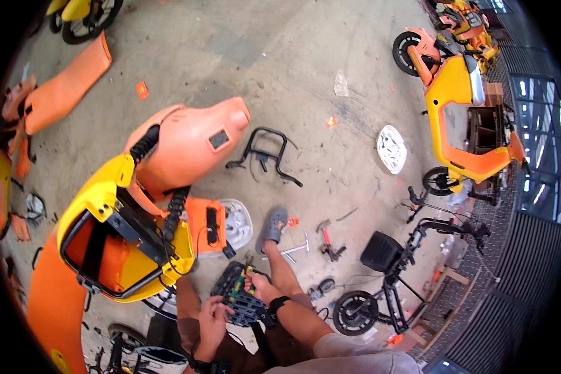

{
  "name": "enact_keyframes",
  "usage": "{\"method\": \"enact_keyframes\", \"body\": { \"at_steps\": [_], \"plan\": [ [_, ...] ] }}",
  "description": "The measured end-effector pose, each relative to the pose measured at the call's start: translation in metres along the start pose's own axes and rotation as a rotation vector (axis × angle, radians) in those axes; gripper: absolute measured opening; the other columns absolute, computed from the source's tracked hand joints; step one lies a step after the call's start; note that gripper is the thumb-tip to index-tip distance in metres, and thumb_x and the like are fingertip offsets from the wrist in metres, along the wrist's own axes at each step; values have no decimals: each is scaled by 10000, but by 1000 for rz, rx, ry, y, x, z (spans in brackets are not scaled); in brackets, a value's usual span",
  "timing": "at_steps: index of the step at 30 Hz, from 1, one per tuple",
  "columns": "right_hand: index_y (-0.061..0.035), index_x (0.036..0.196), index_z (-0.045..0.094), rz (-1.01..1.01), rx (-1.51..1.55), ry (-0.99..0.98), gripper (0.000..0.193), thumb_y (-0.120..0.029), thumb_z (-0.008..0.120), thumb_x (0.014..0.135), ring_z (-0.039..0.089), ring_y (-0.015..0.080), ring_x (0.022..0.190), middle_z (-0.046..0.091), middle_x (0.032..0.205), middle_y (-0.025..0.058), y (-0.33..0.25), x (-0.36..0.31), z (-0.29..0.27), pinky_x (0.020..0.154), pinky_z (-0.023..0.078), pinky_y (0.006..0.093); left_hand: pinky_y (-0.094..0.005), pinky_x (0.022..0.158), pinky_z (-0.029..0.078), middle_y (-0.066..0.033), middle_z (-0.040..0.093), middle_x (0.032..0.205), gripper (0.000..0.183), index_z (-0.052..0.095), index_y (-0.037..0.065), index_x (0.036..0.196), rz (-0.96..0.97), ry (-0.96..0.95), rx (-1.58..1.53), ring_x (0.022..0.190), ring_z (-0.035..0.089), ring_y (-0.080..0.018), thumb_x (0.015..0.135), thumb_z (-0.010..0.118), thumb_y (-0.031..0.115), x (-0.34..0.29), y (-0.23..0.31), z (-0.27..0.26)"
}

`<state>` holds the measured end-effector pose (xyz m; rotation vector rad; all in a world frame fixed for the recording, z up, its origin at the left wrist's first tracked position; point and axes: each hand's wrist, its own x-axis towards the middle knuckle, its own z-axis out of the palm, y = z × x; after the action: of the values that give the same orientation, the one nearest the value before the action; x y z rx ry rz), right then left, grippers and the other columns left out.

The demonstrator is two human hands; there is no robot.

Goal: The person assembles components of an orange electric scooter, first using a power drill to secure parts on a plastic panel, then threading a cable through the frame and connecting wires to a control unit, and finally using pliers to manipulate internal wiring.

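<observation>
So the head view looked down on a bare grey concrete floor (305, 68), dusty and stained, with little orange scraps and white bits scattered about. Looked like a workshop: a dark metal grille wall (530, 262) ran down the right side. A stripped yellow and orange scooter body (137, 212) filled the left, right beside the person's knees. A black metal rack (265, 153) lay on the floor past it, and a white round cover (391, 148) further right. Another yellow scooter (461, 118) stood upright by the wall, with a bare black scooter frame (393, 280) nearer. A few hand tools (305, 246) lay by the person's grey clog (273, 225).

Down low, both hands were on a black circuit board block (242, 298) with some green on it, held over the lap. The right hand (260, 288) was closed on its upper edge, the left hand (213, 315) curled around its lower left side.
</observation>
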<state>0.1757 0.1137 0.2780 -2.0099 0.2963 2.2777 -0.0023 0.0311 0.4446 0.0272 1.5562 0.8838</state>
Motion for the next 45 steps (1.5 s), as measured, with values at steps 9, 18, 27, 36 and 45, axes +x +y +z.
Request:
{"method": "enact_keyframes", "body": {
  "at_steps": [9,18,27,36,45],
  "plan": [
    [-32,1051,589,-1326,-433,136,196,-169,514,933,597,213,853,620,981,87,-542,-200,13,787,496,359,-211,510,430,-145,696,794,216,502,-29,1177,-87,40,7,535,534,-88,977,474,45,-23,-9,-26],
    [-8,987,633,-1562,-786,20,214,-134,488,892,630,163,720,659,823,72,-509,-299,158,626,501,302,-203,451,391,-176,702,826,207,501,-4,1173,-92,57,-146,519,542,-95,981,478,72,1,-8,-4],
    [-75,1130,665,6,-965,-227,289,-267,522,968,667,163,722,679,870,71,-49,-50,58,618,560,289,-210,428,397,-186,707,830,212,490,-8,1173,-164,96,-248,516,571,-112,979,486,80,20,-32,-36],
    [-36,1196,625,127,-627,-310,364,-295,452,1008,654,175,813,672,962,75,12,-55,47,689,533,298,-206,480,417,-121,711,796,165,581,-3,1037,-148,4,-148,561,566,-85,986,550,152,40,-46,-36],
    [4,1239,583,-250,-568,-406,406,-323,445,1043,646,134,818,690,986,110,-56,5,41,717,515,258,-196,534,420,-76,711,759,248,641,-19,1030,-197,-380,70,612,587,-71,998,556,212,143,-44,-21]
  ]
}}
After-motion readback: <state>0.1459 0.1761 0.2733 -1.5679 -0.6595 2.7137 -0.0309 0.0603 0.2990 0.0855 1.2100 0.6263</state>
